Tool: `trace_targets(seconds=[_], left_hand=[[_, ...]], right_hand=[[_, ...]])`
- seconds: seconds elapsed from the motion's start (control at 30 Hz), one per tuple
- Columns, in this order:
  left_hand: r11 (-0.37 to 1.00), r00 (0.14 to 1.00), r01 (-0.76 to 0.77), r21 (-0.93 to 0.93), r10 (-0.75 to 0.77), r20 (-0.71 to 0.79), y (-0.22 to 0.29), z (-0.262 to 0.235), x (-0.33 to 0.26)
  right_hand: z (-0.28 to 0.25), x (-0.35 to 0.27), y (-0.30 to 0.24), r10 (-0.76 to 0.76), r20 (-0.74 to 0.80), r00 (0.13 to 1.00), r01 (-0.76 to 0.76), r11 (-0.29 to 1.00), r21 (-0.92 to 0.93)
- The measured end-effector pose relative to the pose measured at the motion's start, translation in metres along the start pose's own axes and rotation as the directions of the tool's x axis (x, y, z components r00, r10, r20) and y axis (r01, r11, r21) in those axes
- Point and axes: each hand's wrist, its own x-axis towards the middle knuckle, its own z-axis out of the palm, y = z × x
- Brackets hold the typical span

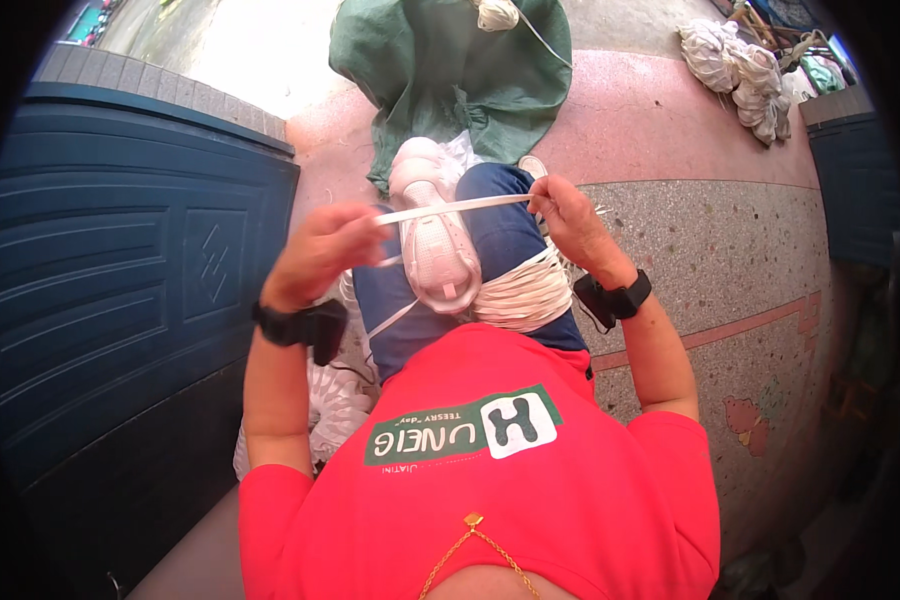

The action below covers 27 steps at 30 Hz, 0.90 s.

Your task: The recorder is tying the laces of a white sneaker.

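Observation:
A flat white shoelace (455,208) is stretched between my two hands, roughly level. Its left part is pinched by my left hand (330,245), which is slightly blurred. Thumb and fingers of my right hand (573,222) close on the other part. Just under the lace, a pale white-pink sneaker (440,250) lies lengthwise across my lap, between my thighs. A thick bundle of white laces (525,295) rests on my right thigh, below my right hand. A loose strip of lace (392,318) crosses my left thigh.
A green sack (450,85) sits ahead of my knees, with a small white bundle (497,14) on it. White bundles (735,65) lie far right. A dark blue panelled door (90,240) stands left. Beside my left hip is a white ruffled pile (335,405).

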Motion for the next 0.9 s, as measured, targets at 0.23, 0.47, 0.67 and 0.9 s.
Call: trace_targets(seconds=[0.23, 0.47, 0.67, 0.9], left_hand=[[0.992, 0.947, -0.122, -0.025, 0.109, -0.302, -0.045, -0.054, -0.005], [0.958, 0.781, -0.284, -0.050, 0.200, -0.591, -0.053, -0.132, -0.031], [0.987, 0.832, 0.042, 0.155, 0.052, -0.552, -0.080, -0.126, -0.027], [0.933, 0.999, 0.014, 0.359, -0.029, 0.036, -0.058, 0.033, 0.031]], right_hand=[[-0.077, 0.011, -0.030, 0.201, 0.136, 0.970, -0.222, 0.962, 0.160], [-0.285, -0.056, 0.027, 0.328, -0.397, 0.857, -0.459, 0.835, -0.303], [-0.335, -0.142, 0.076, 0.030, -0.549, 0.835, -0.544, 0.198, -0.816], [-0.057, -0.004, -0.040, -0.265, -0.135, 0.955, 0.242, 0.956, -0.169]])
